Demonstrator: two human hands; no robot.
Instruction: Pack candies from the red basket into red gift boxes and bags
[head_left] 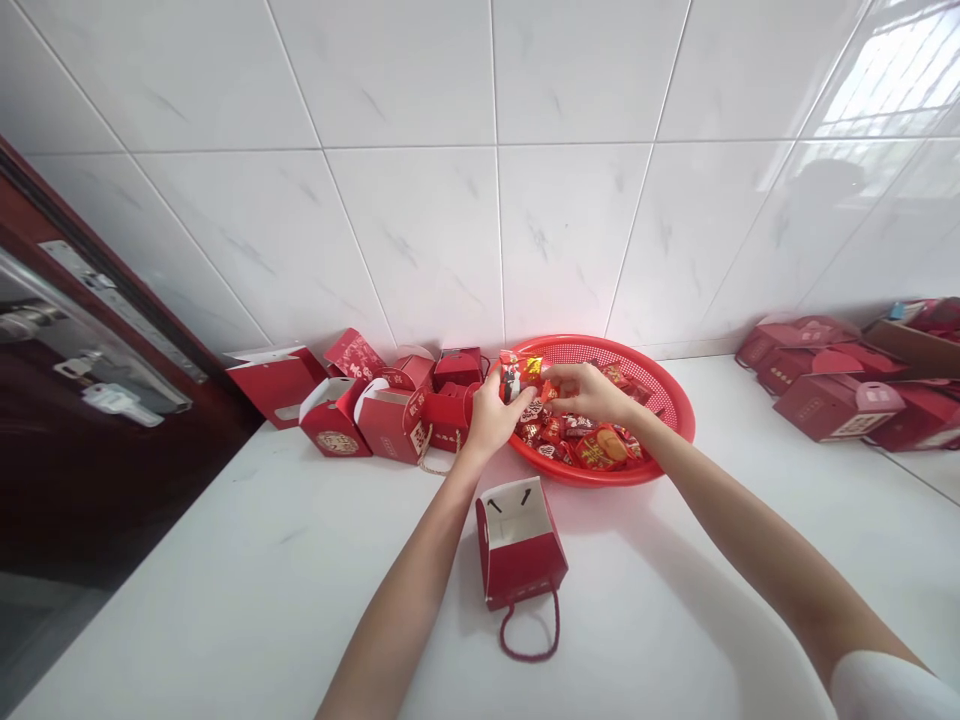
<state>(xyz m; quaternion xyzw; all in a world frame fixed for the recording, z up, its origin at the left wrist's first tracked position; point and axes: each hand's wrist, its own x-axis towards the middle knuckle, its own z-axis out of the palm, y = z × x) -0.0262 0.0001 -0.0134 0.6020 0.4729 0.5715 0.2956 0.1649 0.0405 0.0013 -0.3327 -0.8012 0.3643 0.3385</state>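
Note:
My left hand (493,412) is closed on a red and gold candy packet (520,376) with a printed picture, held up over the left rim of a red plastic basket (679,400). Over the basket, my right hand (589,392) pinches a small red-wrapped candy (550,390), partly hidden by the fingers. Wrapped candies and snack packets (602,447) fill the basket below. In front of it, a dark red gift box (525,570) stands with its top open, showing a white inside; its rope handle hangs toward me.
Several red gift boxes (390,420) stand against the tiled wall at left, some with open tops. More folded-shut red boxes (836,408) sit at right beside a cardboard carton (919,345). A dark door (60,450) with keys in its lock borders the white table's left side.

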